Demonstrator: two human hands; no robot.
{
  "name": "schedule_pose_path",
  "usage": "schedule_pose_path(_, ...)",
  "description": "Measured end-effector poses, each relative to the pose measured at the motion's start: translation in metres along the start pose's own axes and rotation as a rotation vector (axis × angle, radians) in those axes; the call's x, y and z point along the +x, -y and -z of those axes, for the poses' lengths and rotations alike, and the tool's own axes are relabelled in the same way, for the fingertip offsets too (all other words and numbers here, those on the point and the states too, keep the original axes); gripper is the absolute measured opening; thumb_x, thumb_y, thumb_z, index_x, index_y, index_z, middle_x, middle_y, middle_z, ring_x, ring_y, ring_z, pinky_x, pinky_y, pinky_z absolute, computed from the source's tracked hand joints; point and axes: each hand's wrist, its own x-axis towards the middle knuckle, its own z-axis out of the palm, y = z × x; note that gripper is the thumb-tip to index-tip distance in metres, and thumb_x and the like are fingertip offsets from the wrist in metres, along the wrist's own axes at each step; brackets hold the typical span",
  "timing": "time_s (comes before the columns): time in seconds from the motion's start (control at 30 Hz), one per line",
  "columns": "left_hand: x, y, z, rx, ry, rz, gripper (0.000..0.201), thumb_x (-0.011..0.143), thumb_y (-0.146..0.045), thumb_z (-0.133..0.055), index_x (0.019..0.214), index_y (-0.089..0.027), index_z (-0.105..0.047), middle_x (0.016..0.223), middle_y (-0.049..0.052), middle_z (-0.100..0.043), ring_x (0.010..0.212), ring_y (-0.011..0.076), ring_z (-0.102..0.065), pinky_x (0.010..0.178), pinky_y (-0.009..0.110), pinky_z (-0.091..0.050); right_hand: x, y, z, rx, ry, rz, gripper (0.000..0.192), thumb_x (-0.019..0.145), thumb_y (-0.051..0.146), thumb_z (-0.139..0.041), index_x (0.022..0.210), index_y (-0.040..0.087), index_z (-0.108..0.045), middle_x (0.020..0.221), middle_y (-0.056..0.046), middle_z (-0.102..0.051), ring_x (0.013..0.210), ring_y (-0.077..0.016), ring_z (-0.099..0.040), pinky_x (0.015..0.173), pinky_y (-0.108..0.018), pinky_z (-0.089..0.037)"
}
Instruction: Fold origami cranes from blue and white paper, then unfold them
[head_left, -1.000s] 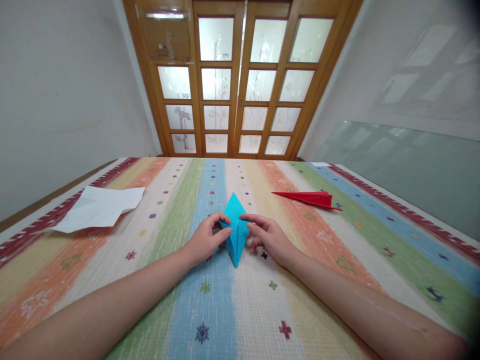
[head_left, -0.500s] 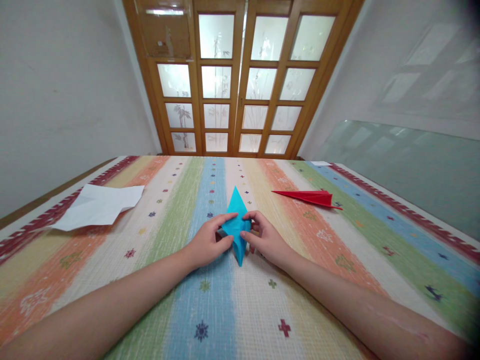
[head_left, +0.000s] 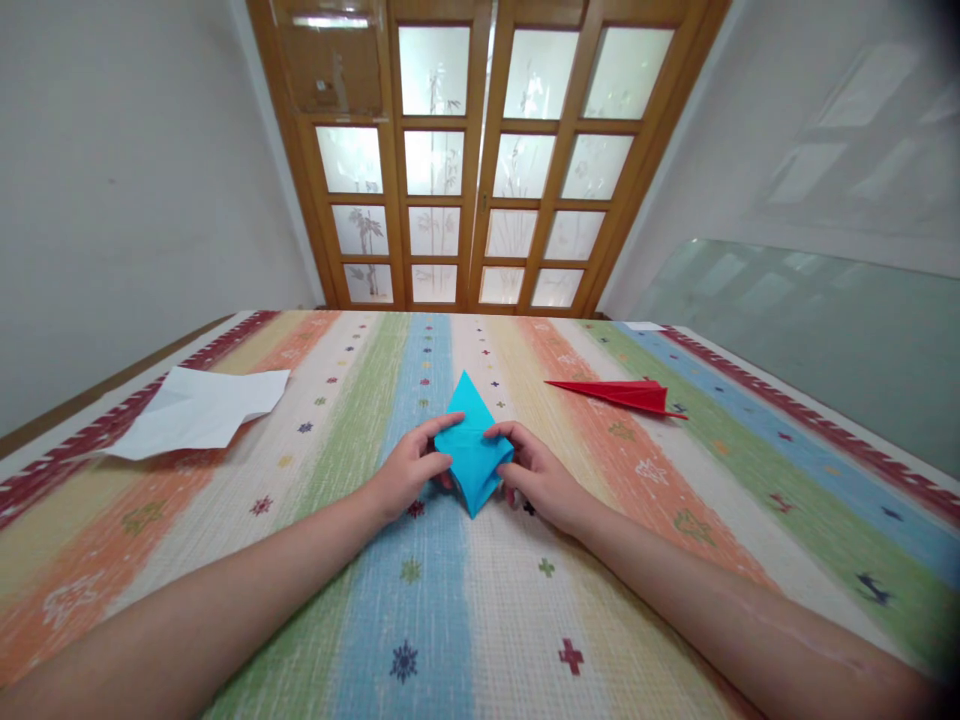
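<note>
The blue folded paper piece, kite-shaped with a point at each end [head_left: 472, 450], is held between both hands just above the striped woven cloth [head_left: 465, 620] that covers the tabletop. It sits near the middle of the view, over the light blue stripe, with its long upper point directed away from the person and its shorter lower point directed toward them.

The left hand [head_left: 409, 470] is placed against the left edge of the paper; its grip is pinched on that edge, thumb above and fingers curled beneath. The right hand [head_left: 536, 475] is placed against the right edge in mirror fashion, its grip pinched on that corner between thumb and fingers. The paper thus lies between the two grips, touching both, with its widest part spanning from one to the other. A horizontal crease is seen across the piece at the level of the thumbs.

A red folded paper dart with a long thin point [head_left: 619, 393] is seen lying flat on the cloth, well apart to the right and farther back. A white creased paper sheet [head_left: 199, 412] lies at the far left of the cloth. Wooden doors with frosted glass panes [head_left: 480, 160] are seen behind the tabletop.
</note>
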Motion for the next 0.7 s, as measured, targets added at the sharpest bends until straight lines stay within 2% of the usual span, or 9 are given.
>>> schedule_pose_path(0.1,-0.0009,-0.0013,-0.0007,0.008,0.007,-0.007,0.073,0.075,-0.024,-0.063,0.146,-0.014,-0.046,0.08,0.001,-0.065,0.062,0.0143,-0.061,0.063,0.028,-0.048,-0.0002,0.0002,-0.002,-0.043,-0.032,-0.014,0.036,0.078,0.018,-0.055,0.113,0.025,-0.051,0.065,0.008,-0.051,0.044,-0.0086,-0.049,0.039,-0.019,-0.039)
schedule_pose_path(0.3,-0.0007,-0.0012,-0.0001,0.0,0.013,-0.015,0.076,0.077,-0.031,-0.069,0.146,-0.013,-0.045,0.081,0.002,-0.063,0.064,0.0144,-0.061,0.063,0.028,-0.048,0.0012,0.0004,-0.0021,-0.038,-0.05,-0.02,0.026,0.077,0.021,-0.061,0.1,0.024,-0.048,0.064,0.009,-0.053,0.044,-0.0093,-0.052,0.039,-0.019,-0.039)
schedule_pose_path(0.47,-0.0008,-0.0016,-0.0011,0.004,-0.002,-0.006,0.078,0.079,-0.042,-0.073,0.145,-0.012,-0.045,0.079,0.002,-0.063,0.064,0.0152,-0.062,0.063,0.029,-0.049,0.003,0.0004,0.0015,0.099,-0.048,-0.017,0.024,0.083,0.032,-0.065,0.095,0.025,-0.045,0.065,0.008,-0.057,0.048,-0.0123,-0.059,0.045,-0.024,-0.047)
schedule_pose_path(0.7,-0.0026,-0.006,-0.0031,-0.041,0.007,0.007,0.087,0.074,-0.041,-0.077,0.149,-0.013,-0.041,0.085,0.004,-0.064,0.07,0.0162,-0.062,0.066,0.029,-0.049,0.0039,0.0009,0.0023,0.205,-0.054,-0.03,0.027,0.084,0.037,-0.067,0.094,0.024,-0.046,0.065,0.007,-0.059,0.051,-0.0138,-0.064,0.051,-0.026,-0.051)
